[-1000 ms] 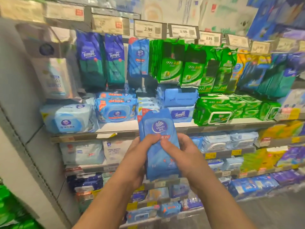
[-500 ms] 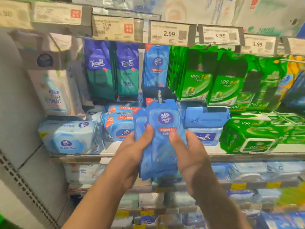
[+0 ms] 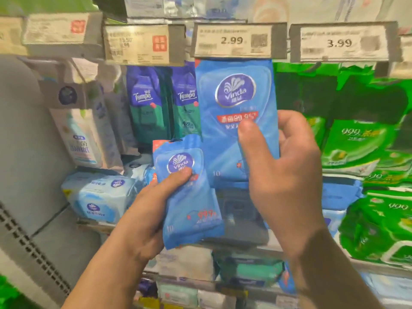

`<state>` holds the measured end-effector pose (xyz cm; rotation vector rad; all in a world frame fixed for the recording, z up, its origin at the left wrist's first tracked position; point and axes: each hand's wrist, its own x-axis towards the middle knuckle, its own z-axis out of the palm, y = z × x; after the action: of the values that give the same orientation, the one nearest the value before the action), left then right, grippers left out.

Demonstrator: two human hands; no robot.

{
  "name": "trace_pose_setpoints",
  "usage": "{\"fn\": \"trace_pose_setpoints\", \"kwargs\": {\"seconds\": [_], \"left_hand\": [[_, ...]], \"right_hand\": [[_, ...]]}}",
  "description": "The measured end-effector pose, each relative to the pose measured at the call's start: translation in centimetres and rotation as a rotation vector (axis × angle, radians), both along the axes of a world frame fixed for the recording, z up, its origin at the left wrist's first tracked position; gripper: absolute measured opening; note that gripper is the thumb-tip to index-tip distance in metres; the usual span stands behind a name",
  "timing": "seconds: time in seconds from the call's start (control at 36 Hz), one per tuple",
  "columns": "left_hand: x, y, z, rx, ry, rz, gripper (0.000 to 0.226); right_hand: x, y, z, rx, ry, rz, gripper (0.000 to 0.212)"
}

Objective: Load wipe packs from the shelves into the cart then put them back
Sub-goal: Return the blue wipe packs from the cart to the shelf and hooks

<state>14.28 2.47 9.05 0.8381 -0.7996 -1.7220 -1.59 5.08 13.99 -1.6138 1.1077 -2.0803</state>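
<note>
Hands gripping glossy flat blue wipe packs, left hand (image 3: pixel 142 210) smaller pack (image 3: pixel 189 197); right hand (image 3: pixel 283 175) larger pack (image 3: pixel 236 103)

We read "Vinda" on large blue wipe pack (image 3: pixel 236 112) in right hand (image 3: pixel 283 175), also on smaller blue pack (image 3: pixel 189 197) in left hand (image 3: pixel 142 217). "Tempo" on two purple-green packs (image 3: pixel 145 103). "999" on green packs (image 3: pixel 354 139). Shelf price tags: "2.99" (image 3: pixel 233 40), "3.99" (image 3: pixel 340 43).

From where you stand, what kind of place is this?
Most likely a supermarket aisle for wipes and tissues: shelf price tags reading 2.99 and 3.99, hanging Tempo packs, and stacked green 999 packs.
</note>
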Motion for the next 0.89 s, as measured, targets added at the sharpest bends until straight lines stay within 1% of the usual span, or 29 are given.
{"fn": "trace_pose_setpoints", "kwargs": {"seconds": [0.06,0.08,0.11,0.19,0.25,0.31,0.42,0.44,0.5,0.56,0.58,0.61,0.64,0.67,0.72,0.75,0.78,0.81,0.83,0.89], "left_hand": [[0.2,-0.1,0.2,0.018,0.006,0.003,0.076],[0.3,-0.3,0.2,0.022,0.010,0.002,0.078],[0.3,-0.4,0.4,0.031,0.015,-0.005,0.076],[0.7,-1.1,0.4,0.035,0.031,0.001,0.057],[0.8,-1.5,0.5,0.010,0.067,-0.007,0.041],[0.8,-2.1,0.7,-0.032,0.059,-0.003,0.032],[1.5,-3.1,1.2,-0.043,0.003,-0.014,0.013],[1.7,-3.5,1.4,-0.041,-0.012,-0.023,0.014],[2.5,-4.9,1.5,-0.069,-0.037,-0.027,0.026],[3.8,-5.2,1.6,-0.029,0.083,-0.027,0.040],[4.1,-5.6,1.3,-0.030,0.081,-0.051,0.039],[4.2,-5.8,0.9,-0.074,0.058,-0.120,0.031],[4.0,-6.1,0.7,-0.090,0.022,-0.139,0.016],[3.7,-6.1,1.2,-0.038,0.008,-0.133,0.004],[4.3,-6.7,0.2,-0.055,0.002,-0.153,0.006],[4.3,-7.5,0.0,-0.084,-0.004,-0.128,0.017],[4.9,-7.4,-0.2,-0.106,0.006,-0.120,0.023],[5.0,-7.7,0.0,-0.093,0.038,-0.096,0.025],[5.1,-7.6,0.1,-0.089,0.014,-0.079,0.024],[5.4,-7.6,-0.1,-0.046,0.002,-0.081,0.007]], "right_hand": [[0.0,-0.5,0.3,-0.035,0.006,-0.005,0.013],[0.0,-0.7,0.4,-0.039,0.004,-0.016,0.014],[-0.1,-1.1,0.3,-0.030,-0.008,-0.034,0.014],[0.1,-2.1,-0.1,0.041,-0.065,-0.107,0.017],[0.2,-2.5,-0.6,0.101,-0.118,-0.126,0.015],[0.4,-2.9,-1.3,0.177,-0.167,-0.130,0.016],[1.1,-3.4,-2.5,0.310,-0.207,-0.207,0.031],[1.3,-3.4,-2.7,0.320,-0.230,-0.204,0.030],[1.8,-3.3,-3.2,0.338,-0.292,-0.170,0.025],[2.6,-3.3,-3.9,0.389,-0.381,-0.100,0.032],[3.1,-3.4,-4.2,0.416,-0.439,-0.061,0.034],[3.6,-3.7,-4.5,0.437,-0.496,-0.026,0.032],[4.0,-4.0,-4.6,0.450,-0.545,-0.003,0.029],[4.4,-4.6,-4.6,0.450,-0.582,0.009,0.028],[5.3,-5.9,-4.5,0.422,-0.636,0.018,0.026],[5.5,-6.6,-4.3,0.406,-0.668,0.024,0.025],[5.7,-7.4,-4.1,0.398,-0.702,0.036,0.024],[5.9,-8.2,-3.9,0.401,-0.734,0.047,0.023],[5.9,-8.9,-3.6,0.412,-0.761,0.052,0.021],[5.9,-10.3,-3.1,0.435,-0.802,0.039,0.016]]}}
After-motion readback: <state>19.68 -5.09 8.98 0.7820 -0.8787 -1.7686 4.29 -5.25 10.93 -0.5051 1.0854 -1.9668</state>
